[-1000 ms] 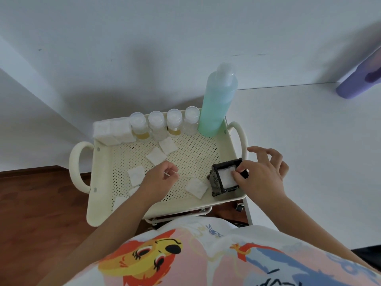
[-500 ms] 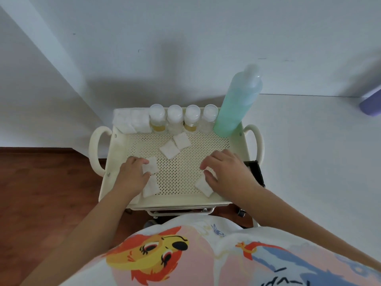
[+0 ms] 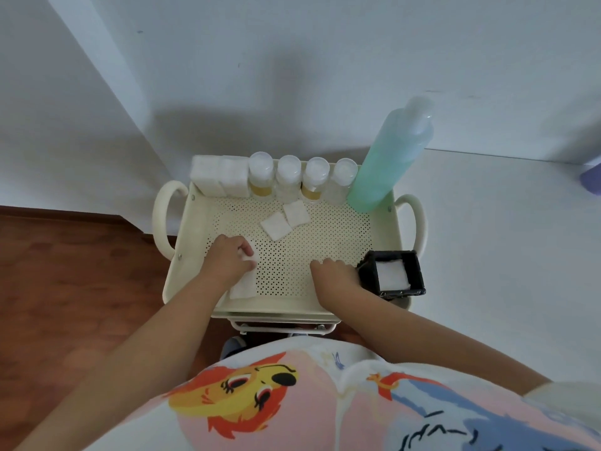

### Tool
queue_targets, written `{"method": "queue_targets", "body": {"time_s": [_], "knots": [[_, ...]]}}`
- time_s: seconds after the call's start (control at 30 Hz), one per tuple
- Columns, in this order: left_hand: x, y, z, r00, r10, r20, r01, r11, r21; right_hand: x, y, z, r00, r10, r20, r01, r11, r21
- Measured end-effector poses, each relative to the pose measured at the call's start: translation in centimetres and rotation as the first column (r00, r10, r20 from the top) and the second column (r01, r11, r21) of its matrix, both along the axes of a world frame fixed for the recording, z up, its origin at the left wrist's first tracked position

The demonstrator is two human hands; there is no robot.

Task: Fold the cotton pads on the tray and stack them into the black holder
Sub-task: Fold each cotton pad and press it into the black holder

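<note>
From the head camera, the cream perforated tray [image 3: 383,242] sits with its bottles ranked along the far edge, which leaves the near floor free as a folding surface; the black holder [image 3: 395,271] stands at the near right corner, already showing white pads inside, probably so a finished pad has only a short trip from the right hand.

The left hand [image 3: 227,260] lies on the near left part of the tray, fingers curled down onto a cotton pad [image 3: 249,252] whose corner shows white at the fingertips; it looks pressed or lightly pinched, though the exact grip is hidden beneath the knuckles; a second flat pad [image 3: 243,285] lies touching the wrist side of that hand, near the tray's front edge.

The right hand [image 3: 335,276] rests palm down just left of the holder, fingers bent toward the tray floor; whether it covers a pad cannot be told, since nothing white shows around it.

Two more loose pads [image 3: 275,225] lie touching each other near the far middle, well apart from both hands; they seem to wait their turn; a stack of spare pads [image 3: 218,179] stands in the far left corner beside the small capped bottles [image 3: 287,180] and the tall green bottle [image 3: 388,157].
</note>
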State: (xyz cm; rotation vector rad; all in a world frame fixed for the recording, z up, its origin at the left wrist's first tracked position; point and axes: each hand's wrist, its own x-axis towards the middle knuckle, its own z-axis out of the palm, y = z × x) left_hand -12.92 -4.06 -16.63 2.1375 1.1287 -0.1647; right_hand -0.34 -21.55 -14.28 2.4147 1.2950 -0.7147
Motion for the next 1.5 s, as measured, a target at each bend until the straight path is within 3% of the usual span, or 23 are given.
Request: {"method": "queue_targets", "body": {"time_s": [0.17,0.3,0.37,0.5,0.67,0.73,0.8,0.9,1.03,1.13,1.27,1.37,1.43,1.5], "knots": [[0.5,-1.1,0.9,0.983,0.066,0.171,-0.069,0.998,0.011,0.1,-0.2,0.0,0.992,-0.05,-0.117,0.06,0.995,0.082],[1.0,-2.3,2.4,0.947,0.139,0.29,-0.112,0.988,-0.106,-0.2,-0.9,2.1,0.908,0.009,-0.419,0.169,0.907,0.386],[1.2,-3.1,3.2,0.921,0.206,0.33,-0.135,0.965,-0.225,-0.5,-1.6,4.4,0.836,0.07,-0.545,0.266,0.815,0.514],[1.6,-4.5,4.2,0.876,0.314,0.366,-0.139,0.891,-0.432,0.5,-4.3,8.3,0.757,0.009,-0.653,0.521,0.595,0.612],[2.3,-6.2,5.0,0.848,0.359,0.39,-0.079,0.814,-0.576,4.1,-8.7,9.8,0.65,-0.183,-0.737,0.759,0.208,0.617],[3.0,-6.5,5.6,0.832,0.38,0.404,-0.066,0.791,-0.608,5.1,-10.3,9.5,0.61,-0.308,-0.73,0.784,0.097,0.614],[3.8,-6.7,6.1,0.824,0.369,0.429,-0.035,0.79,-0.612,5.3,-11.4,9.0,0.61,-0.415,-0.675,0.77,0.111,0.628],[5.0,-6.9,6.9,0.845,0.264,0.466,0.04,0.837,-0.546,4.6,-12.0,8.0,0.678,-0.496,-0.543,0.708,0.243,0.663],[6.2,-7.2,7.9,0.867,0.043,0.496,0.186,0.896,-0.403,4.0,-11.5,7.3,0.741,-0.533,-0.409,0.641,0.378,0.668],[7.1,-7.7,8.6,0.866,-0.054,0.497,0.271,0.886,-0.377,4.4,-11.5,7.4,0.749,-0.524,-0.405,0.637,0.402,0.658],[8.0,-8.4,9.2,0.864,-0.028,0.503,0.274,0.864,-0.423,5.2,-11.7,7.4,0.754,-0.507,-0.419,0.65,0.478,0.591],[8.6,-8.9,9.2,0.87,-0.033,0.493,0.278,0.857,-0.434,5.4,-11.2,7.4,0.815,-0.489,-0.31,0.571,0.588,0.573],[8.9,-9.2,9.3,0.871,-0.052,0.488,0.292,0.855,-0.429,5.7,-11.2,7.8,0.805,-0.486,-0.341,0.586,0.559,0.586],[9.2,-9.5,9.4,0.869,-0.06,0.491,0.303,0.849,-0.434,6.4,-11.5,8.5,0.732,-0.483,-0.48,0.679,0.464,0.569]]}}
